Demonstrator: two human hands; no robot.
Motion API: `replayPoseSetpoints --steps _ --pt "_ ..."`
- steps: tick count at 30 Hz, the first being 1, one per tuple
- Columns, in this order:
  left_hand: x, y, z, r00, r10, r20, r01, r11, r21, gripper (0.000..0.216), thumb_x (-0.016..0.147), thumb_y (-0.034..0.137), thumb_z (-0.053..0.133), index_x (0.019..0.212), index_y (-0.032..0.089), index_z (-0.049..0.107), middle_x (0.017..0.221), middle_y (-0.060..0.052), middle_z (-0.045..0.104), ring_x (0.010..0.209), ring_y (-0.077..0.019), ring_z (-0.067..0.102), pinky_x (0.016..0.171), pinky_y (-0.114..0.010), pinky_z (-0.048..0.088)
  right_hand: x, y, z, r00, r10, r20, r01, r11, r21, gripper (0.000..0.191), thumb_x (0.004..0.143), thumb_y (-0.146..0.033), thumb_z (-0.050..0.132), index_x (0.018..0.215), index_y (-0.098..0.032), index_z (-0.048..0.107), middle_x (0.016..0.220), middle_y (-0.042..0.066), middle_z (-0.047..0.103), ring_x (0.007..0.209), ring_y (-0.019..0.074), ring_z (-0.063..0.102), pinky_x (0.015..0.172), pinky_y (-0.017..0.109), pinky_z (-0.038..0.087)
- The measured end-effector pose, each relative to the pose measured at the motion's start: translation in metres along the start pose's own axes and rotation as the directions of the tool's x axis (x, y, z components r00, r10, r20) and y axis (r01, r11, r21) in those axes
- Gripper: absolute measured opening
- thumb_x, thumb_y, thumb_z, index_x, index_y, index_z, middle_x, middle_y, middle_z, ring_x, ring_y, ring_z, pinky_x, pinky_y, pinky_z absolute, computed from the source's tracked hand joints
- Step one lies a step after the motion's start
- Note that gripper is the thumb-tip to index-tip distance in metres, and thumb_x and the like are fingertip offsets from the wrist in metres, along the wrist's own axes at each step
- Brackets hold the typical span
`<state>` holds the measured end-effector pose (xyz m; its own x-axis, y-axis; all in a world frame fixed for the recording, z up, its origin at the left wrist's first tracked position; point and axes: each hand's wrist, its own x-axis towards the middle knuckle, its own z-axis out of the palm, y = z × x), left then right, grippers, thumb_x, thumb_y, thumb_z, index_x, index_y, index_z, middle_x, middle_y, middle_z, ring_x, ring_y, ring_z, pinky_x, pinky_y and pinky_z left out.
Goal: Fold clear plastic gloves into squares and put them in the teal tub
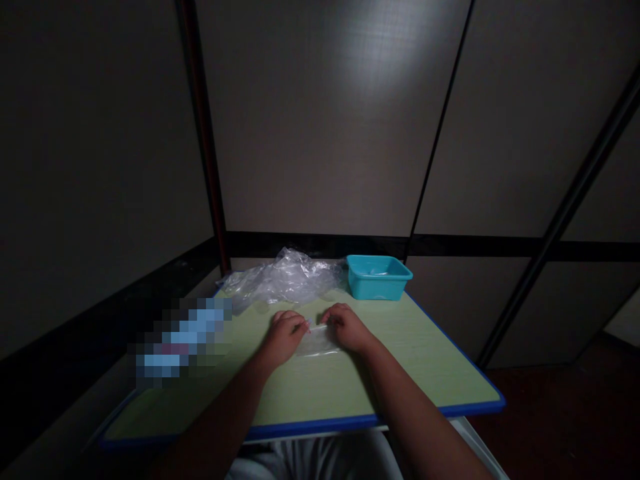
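A small clear plastic bag (319, 343) lies on the table between my two hands. My left hand (285, 338) is closed in a pinch at the bag's upper left edge, where a small whitish-blue bit shows at the fingertips. On the other side, my right hand (347, 327) has its fingers curled over the bag's upper right edge, thumb and forefinger close together. Whatever the bag contains, if anything, is too faint to make out.
A heap of crumpled clear plastic (295, 277) covers the table's far left part. Beside it stands a turquoise basin (379, 287) with something small and clear inside. A blurred-out blue item (185, 340) lies at the left edge. The pale green table (320, 397) has a blue rim; panelled walls stand behind.
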<state>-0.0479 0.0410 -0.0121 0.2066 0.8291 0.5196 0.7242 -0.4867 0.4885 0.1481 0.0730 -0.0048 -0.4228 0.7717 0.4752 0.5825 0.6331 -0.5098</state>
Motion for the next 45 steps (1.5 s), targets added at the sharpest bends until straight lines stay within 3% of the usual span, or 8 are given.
replayPoseSetpoints --steps 6,10,14,17,21,27,38,45 --pt "-0.002 0.001 0.000 1.000 -0.010 0.003 0.010 1.000 0.029 0.013 0.079 0.021 0.051 0.075 0.023 0.062 0.086 -0.001 0.064 0.094 -0.0188 0.053 0.089 -0.033 0.034 -0.001 0.000 0.000 0.998 0.003 0.061 -0.001 1.000 -0.029 0.037 0.064 0.000 0.043 0.076 -0.022 0.070 0.082 0.003 0.062 0.090 0.0185 0.051 0.082 0.030 0.036" --pt "-0.005 0.008 -0.002 0.999 0.017 0.039 -0.019 0.999 0.044 0.019 0.078 0.022 0.054 0.095 0.024 0.061 0.109 -0.004 0.061 0.113 -0.0212 0.044 0.098 -0.038 0.028 -0.001 -0.002 0.000 0.998 0.010 0.066 -0.007 0.999 -0.044 0.035 0.067 -0.001 0.044 0.077 -0.022 0.070 0.083 0.004 0.062 0.092 0.0187 0.050 0.083 0.031 0.036" --pt "-0.011 0.018 -0.004 0.957 0.117 0.264 -0.133 0.990 0.044 0.038 0.086 0.030 0.047 0.123 0.030 0.047 0.134 -0.003 0.044 0.128 -0.0197 0.031 0.106 -0.046 0.012 -0.001 -0.006 -0.002 0.998 0.022 0.063 -0.017 0.998 -0.068 0.032 0.066 -0.001 0.046 0.075 -0.022 0.070 0.083 0.003 0.064 0.091 0.0182 0.051 0.082 0.029 0.037" --pt "-0.015 0.022 -0.005 0.918 0.140 0.370 -0.165 0.986 0.035 0.048 0.088 0.037 0.042 0.135 0.030 0.032 0.140 -0.004 0.034 0.130 -0.0178 0.027 0.106 -0.044 0.012 0.001 -0.009 -0.006 0.998 0.058 0.033 -0.055 0.994 -0.097 0.033 0.066 0.000 0.046 0.081 -0.020 0.067 0.086 0.002 0.064 0.091 0.0160 0.053 0.083 0.025 0.037" --pt "-0.019 0.023 -0.007 0.889 0.169 0.425 -0.196 0.980 0.021 0.050 0.089 0.040 0.041 0.136 0.032 0.027 0.143 -0.003 0.027 0.131 -0.0176 0.025 0.106 -0.045 0.012 0.003 -0.005 -0.018 0.972 0.224 -0.074 -0.234 0.956 -0.176 0.029 0.073 -0.005 0.043 0.092 -0.015 0.062 0.092 0.006 0.064 0.087 0.0152 0.055 0.076 0.024 0.038" --pt "-0.020 0.028 -0.012 0.865 0.182 0.468 -0.205 0.979 -0.002 0.045 0.087 0.041 0.044 0.132 0.038 0.034 0.142 0.000 0.030 0.130 -0.0192 0.027 0.105 -0.047 0.015 -0.004 0.006 -0.027 0.864 0.491 -0.114 -0.500 0.809 -0.309 0.029 0.079 -0.034 0.049 0.069 -0.013 0.064 0.074 0.016 0.066 0.068 0.0211 0.060 0.059 0.028 0.039" --pt "-0.020 0.033 -0.014 0.867 0.155 0.473 -0.186 0.982 0.019 0.041 0.087 0.038 0.047 0.127 0.040 0.041 0.141 -0.001 0.032 0.130 -0.0207 0.026 0.104 -0.050 0.012 -0.007 -0.007 -0.023 0.822 0.568 -0.031 -0.529 0.744 -0.408 0.030 0.063 -0.046 0.065 0.071 -0.017 0.067 0.090 0.018 0.065 0.094 0.0342 0.055 0.068 0.038 0.043" --pt "-0.021 0.033 -0.015 0.876 0.156 0.456 -0.194 0.980 0.036 0.042 0.085 0.036 0.049 0.126 0.038 0.043 0.146 -0.001 0.018 0.131 -0.0226 0.024 0.104 -0.051 0.013 -0.008 -0.007 -0.023 0.840 0.541 0.040 -0.488 0.786 -0.380 0.025 0.061 -0.044 0.068 0.068 -0.020 0.069 0.080 0.012 0.065 0.090 0.0309 0.055 0.065 0.034 0.042"
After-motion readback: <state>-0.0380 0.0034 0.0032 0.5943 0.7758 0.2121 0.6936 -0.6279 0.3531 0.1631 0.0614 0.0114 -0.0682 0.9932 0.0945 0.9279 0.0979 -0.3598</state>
